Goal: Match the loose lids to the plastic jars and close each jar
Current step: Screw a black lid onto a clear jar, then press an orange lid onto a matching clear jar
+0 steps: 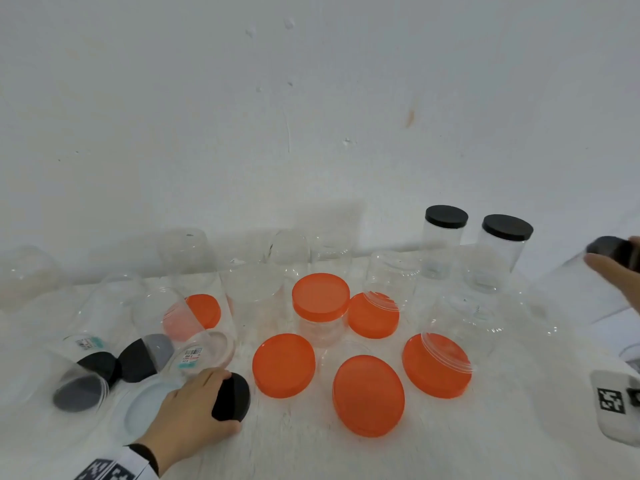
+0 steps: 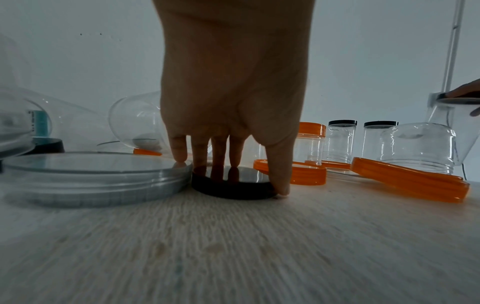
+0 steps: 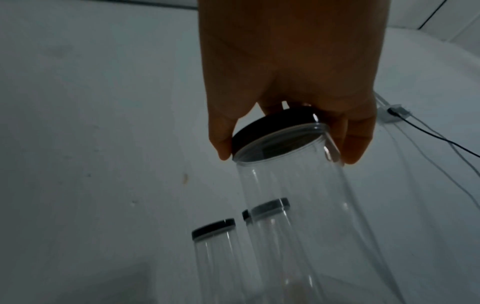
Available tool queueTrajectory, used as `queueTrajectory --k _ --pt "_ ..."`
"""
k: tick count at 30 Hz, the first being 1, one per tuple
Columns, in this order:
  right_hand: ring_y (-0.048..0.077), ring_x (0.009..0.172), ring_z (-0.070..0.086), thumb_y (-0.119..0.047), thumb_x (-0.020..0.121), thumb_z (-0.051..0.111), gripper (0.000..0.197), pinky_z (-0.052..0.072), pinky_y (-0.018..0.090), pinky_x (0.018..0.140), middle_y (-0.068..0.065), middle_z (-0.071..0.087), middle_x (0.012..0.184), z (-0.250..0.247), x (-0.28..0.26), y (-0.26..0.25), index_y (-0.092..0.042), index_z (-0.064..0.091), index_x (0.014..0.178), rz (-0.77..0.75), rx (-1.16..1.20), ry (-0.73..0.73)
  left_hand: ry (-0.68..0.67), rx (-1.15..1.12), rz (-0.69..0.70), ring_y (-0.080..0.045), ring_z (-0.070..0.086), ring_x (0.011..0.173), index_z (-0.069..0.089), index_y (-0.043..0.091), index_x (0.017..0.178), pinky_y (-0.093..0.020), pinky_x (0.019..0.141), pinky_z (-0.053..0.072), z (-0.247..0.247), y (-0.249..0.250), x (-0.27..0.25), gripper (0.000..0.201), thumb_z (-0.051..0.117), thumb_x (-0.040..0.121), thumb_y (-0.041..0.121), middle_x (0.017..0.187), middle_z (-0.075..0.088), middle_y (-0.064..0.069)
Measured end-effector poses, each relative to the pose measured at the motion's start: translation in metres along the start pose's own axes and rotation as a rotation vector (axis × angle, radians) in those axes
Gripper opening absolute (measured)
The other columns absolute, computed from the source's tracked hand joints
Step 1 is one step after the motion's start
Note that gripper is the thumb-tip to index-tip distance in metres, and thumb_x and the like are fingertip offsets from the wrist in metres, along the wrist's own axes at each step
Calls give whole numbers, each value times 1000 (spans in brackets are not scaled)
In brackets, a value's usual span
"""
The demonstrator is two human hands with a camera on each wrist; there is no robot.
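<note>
My left hand [image 1: 221,400] grips a loose black lid [image 1: 231,398] that lies on the table; in the left wrist view its fingers [image 2: 219,156] rest on the lid's top [image 2: 249,174] and the thumb presses its right edge. At the far right my right hand [image 1: 616,261] holds a tilted clear jar [image 3: 298,205] off the table by its black lid [image 3: 272,125], fingers curled round the rim. Several loose orange lids [image 1: 283,365] lie mid-table. One jar wears an orange lid [image 1: 320,296].
Two upright jars with black lids [image 1: 446,216] [image 1: 507,227] stand at the back right. Several open clear jars lie or stand across the table. Two more black lids [image 1: 138,358] and a wide clear lid [image 2: 91,174] sit beside my left hand. A wall rises behind.
</note>
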State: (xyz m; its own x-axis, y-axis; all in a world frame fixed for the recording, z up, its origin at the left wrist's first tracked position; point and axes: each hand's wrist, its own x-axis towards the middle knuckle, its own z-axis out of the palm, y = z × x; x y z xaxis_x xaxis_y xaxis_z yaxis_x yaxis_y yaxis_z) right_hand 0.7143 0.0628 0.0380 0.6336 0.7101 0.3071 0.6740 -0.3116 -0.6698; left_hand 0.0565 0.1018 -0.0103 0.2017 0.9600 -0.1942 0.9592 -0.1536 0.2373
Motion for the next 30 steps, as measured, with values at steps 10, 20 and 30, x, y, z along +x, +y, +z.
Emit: queueTrajectory --k 10,20,30 --pt "45 116 43 -43 82 71 61 42 52 94 16 39 134 51 -28 -133 -12 47 129 31 -171 -157 -12 -28 -24 -4 39 125 29 32 139 -24 103 35 -1 4 -2 77 63 74 56 139 37 16" --pt "43 122 34 -45 88 63 65 34 52 97 13 32 144 64 -30 -141 -7 42 137 22 -318 -200 64 42 52 -8 29 134 31 32 139 -21 109 26 5 21 -2 61 56 86 49 145 30 15" --pt "30 145 16 -56 87 57 76 21 46 115 12 21 158 88 -69 -174 -12 38 146 -461 -485 -357 12 -154 395 0 30 131 30 33 144 -14 101 20 6 120 17 62 52 89 54 145 32 18"
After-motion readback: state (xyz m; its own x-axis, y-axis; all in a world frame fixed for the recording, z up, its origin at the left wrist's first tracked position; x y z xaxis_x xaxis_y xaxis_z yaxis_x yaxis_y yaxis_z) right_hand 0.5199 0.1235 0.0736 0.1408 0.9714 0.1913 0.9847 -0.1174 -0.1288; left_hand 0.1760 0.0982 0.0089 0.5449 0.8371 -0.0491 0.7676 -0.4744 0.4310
